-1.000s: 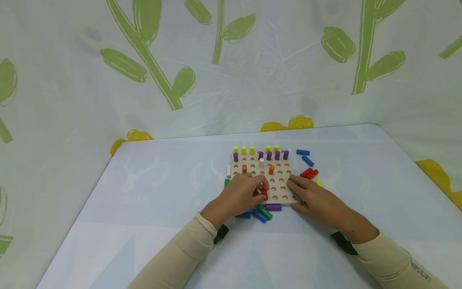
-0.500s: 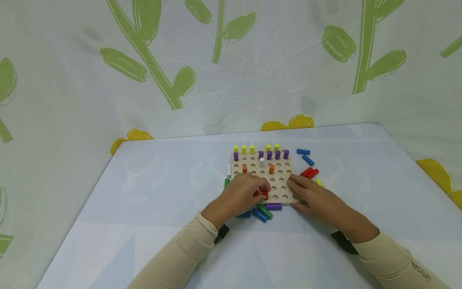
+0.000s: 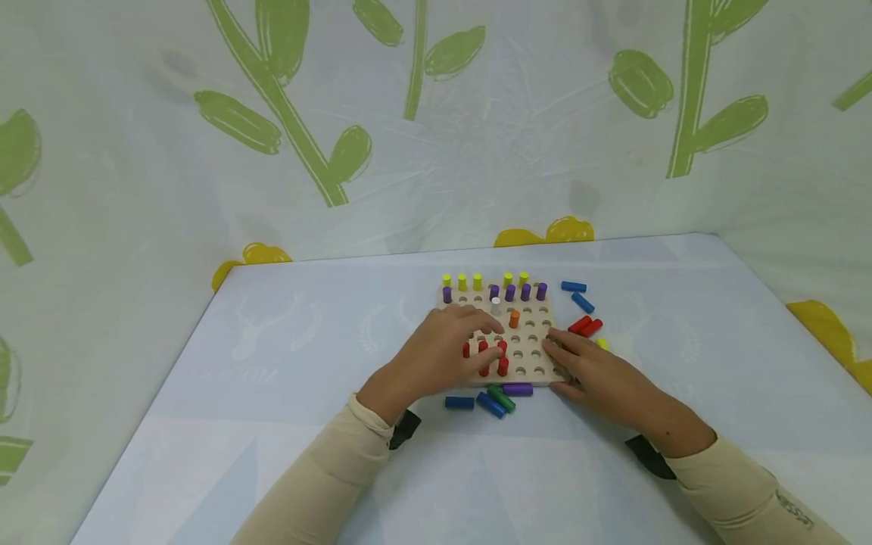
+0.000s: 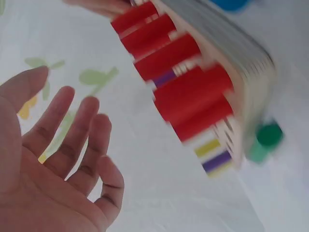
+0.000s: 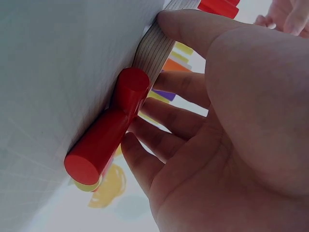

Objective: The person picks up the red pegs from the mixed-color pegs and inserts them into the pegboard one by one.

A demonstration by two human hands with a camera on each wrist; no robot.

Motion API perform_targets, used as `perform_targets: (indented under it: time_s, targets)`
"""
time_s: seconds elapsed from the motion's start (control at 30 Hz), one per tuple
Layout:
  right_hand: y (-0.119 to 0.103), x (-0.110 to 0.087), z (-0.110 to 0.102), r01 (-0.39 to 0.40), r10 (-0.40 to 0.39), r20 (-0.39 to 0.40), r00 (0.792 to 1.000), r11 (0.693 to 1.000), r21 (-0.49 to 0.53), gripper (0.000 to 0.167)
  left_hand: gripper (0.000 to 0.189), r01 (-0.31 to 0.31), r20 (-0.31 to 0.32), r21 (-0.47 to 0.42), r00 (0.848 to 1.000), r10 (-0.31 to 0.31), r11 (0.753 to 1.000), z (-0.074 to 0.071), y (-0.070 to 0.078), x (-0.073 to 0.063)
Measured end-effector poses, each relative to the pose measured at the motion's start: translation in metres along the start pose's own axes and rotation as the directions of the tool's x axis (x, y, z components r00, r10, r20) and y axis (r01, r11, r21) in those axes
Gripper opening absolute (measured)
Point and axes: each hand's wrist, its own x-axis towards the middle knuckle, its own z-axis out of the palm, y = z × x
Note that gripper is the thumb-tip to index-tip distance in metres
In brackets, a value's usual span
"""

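Note:
A wooden pegboard [image 3: 530, 363] lies on the table between my hands. Several red pegs [image 3: 502, 367] stand upright in its near left part. My left hand [image 3: 436, 348] hovers over that side, holding nothing. In the left wrist view its fingers [image 4: 79, 133] are spread apart, clear of the red pegs [image 4: 169, 57]. My right hand [image 3: 606, 378] rests on the board's near right corner. In the right wrist view the thumb touches the board's side edge and the extended fingers [image 5: 178, 118] lie over the board. My left hand covers part of the board's left side.
Yellow pegs [image 3: 462, 282] and purple pegs [image 3: 510, 293] stand in the far rows, with a white peg [image 3: 496, 306] and an orange peg [image 3: 514, 319] nearer. Loose blue [image 3: 459, 403], green [image 3: 501, 398] and purple [image 3: 518, 389] pegs lie in front. Red pegs [image 3: 592, 328] lie to the right.
My left hand has let go of a red peg, which now stands in the board. Its fingers have spread, and it has drawn up and slightly left. My right hand has stayed put.

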Motion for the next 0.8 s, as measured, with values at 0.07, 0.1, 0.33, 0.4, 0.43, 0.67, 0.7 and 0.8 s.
perform_targets:
  time_s: [0.07, 0.1, 0.33, 0.4, 0.43, 0.67, 0.7, 0.8]
  targets:
    - [0.0, 0.0, 0.0, -0.001, 0.001, 0.002, 1.0, 1.0, 0.004, 0.07, 0.037, 0.036, -0.016, 0.006, 0.999, -0.036, 0.999, -0.004, -0.006, -0.004]
    - [0.0, 0.0, 0.0, 0.0, 0.0, 0.002, 1.0, 1.0, 0.005, 0.07, 0.04, 0.056, -0.022, 0.009, 0.998, -0.056, 0.998, -0.006, -0.009, -0.006]
    - [0.0, -0.001, -0.001, 0.005, -0.005, 0.0, 1.0, 1.0, 0.008, 0.069, 0.056, 0.208, 0.022, -0.001, 0.978, -0.208, 0.978, -0.015, -0.034, -0.022]
    - [0.001, -0.001, -0.001, 0.0, 0.0, 0.001, 1.0, 1.0, 0.012, 0.069, 0.059, 0.248, 0.062, 0.0, 0.967, -0.247, 0.969, -0.015, -0.04, -0.025]
    - [0.001, -0.001, 0.0, -0.002, 0.002, 0.003, 1.0, 1.0, 0.015, 0.069, 0.061, 0.264, 0.082, 0.001, 0.961, -0.263, 0.965, -0.015, -0.042, -0.026]
    - [0.003, -0.003, 0.0, -0.015, 0.015, 0.015, 1.0, 1.0, 0.023, 0.07, 0.075, 0.329, 0.181, 0.059, 0.925, -0.334, 0.943, -0.004, -0.055, -0.026]
    - [0.002, -0.002, 0.0, -0.013, 0.013, 0.015, 1.0, 1.0, 0.022, 0.07, 0.077, 0.333, 0.187, 0.074, 0.921, -0.341, 0.94, -0.002, -0.057, -0.026]
    - [0.002, 0.0, 0.0, -0.006, 0.006, 0.014, 1.0, 1.0, 0.019, 0.069, 0.08, 0.357, 0.199, 0.104, 0.907, -0.371, 0.928, 0.0, -0.06, -0.029]
